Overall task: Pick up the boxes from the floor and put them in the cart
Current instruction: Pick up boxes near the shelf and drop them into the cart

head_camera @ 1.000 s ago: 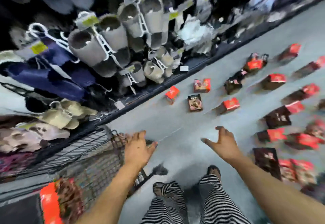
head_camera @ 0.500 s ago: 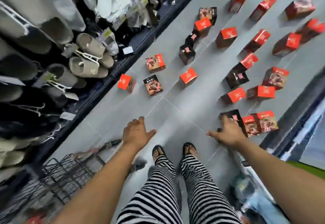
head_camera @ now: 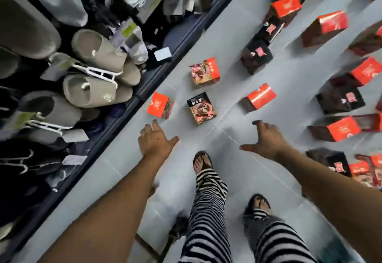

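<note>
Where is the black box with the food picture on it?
The black box lies on the floor just ahead of the left hand, between two red boxes.

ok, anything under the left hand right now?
Only bare grey floor under the open, empty left hand. The nearest red box lies just beyond its fingertips, untouched. The patch directly beneath the palm is hidden.

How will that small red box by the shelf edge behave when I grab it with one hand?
The red box looks like stiff printed cardboard with flat faces, so it should hold its shape and not roll. Standing on a narrow face, it may tip if nudged. It looks small beside the left hand, so probably light.
</note>
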`<state>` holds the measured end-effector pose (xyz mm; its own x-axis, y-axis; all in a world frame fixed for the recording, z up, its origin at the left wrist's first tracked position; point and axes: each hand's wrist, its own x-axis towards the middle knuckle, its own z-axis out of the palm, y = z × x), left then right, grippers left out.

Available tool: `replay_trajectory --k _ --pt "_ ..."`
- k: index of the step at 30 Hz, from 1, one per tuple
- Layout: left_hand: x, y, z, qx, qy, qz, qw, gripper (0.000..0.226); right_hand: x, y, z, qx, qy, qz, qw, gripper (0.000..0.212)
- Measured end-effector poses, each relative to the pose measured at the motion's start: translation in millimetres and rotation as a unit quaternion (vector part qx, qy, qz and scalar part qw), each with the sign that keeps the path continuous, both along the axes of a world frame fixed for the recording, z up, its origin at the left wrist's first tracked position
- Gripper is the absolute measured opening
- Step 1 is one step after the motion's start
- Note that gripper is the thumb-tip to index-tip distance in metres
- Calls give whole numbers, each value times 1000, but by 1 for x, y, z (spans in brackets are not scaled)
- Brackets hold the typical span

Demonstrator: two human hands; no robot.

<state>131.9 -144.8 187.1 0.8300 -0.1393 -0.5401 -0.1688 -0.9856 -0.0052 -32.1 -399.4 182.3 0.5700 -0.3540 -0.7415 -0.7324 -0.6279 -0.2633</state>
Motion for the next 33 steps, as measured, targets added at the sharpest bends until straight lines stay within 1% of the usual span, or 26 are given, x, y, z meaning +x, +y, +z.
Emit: replay_trajectory --k 4,6,8,12,14,16,18,20,22,24,26,28,30,33 --pt "50 17 -68 -13 -42 -6 999 100 68 13 -64 3 -36 43 998 99" --pt "70 23 -109 -21 -50 8 999 102 95 23 -103 19 -36 14 999 99" --pt "85 29 -150 -34 -51 33 998 104 116 30 -148 29 -36 -39 998 98" --pt "100 38 -222 -60 -72 70 993 110 128 48 -229 3 1 -27 1000 95" --pt "108 44 -262 -76 -90 108 987 113 128 60 -274 -19 -8 -67 998 95" --pt "112 44 -275 -96 -115 131 980 116 126 74 -290 -38 -30 -119 992 100" --pt "115 45 -298 -119 -144 136 973 118 128 90 -317 -69 -56 -137 987 111" --pt "118 43 -318 -136 -155 135 969 119 136 101 -337 -106 -77 -140 981 120" --pt "120 43 -331 -143 -170 136 965 114 140 105 -351 -118 -95 -154 976 116" --pt "121 45 -337 -146 -187 136 962 104 135 105 -358 -100 -120 -155 976 112" --pt "118 48 -336 -155 -192 132 960 97 123 96 -359 -71 -152 -117 979 109" --pt "113 49 -333 -165 -192 128 959 94 109 81 -358 -52 -170 -38 983 106" --pt "107 51 -330 -164 -186 125 961 94 98 65 -357 -33 -160 38 986 108" --pt "97 54 -328 -157 -175 119 965 96 88 53 -354 -25 -160 83 983 108"
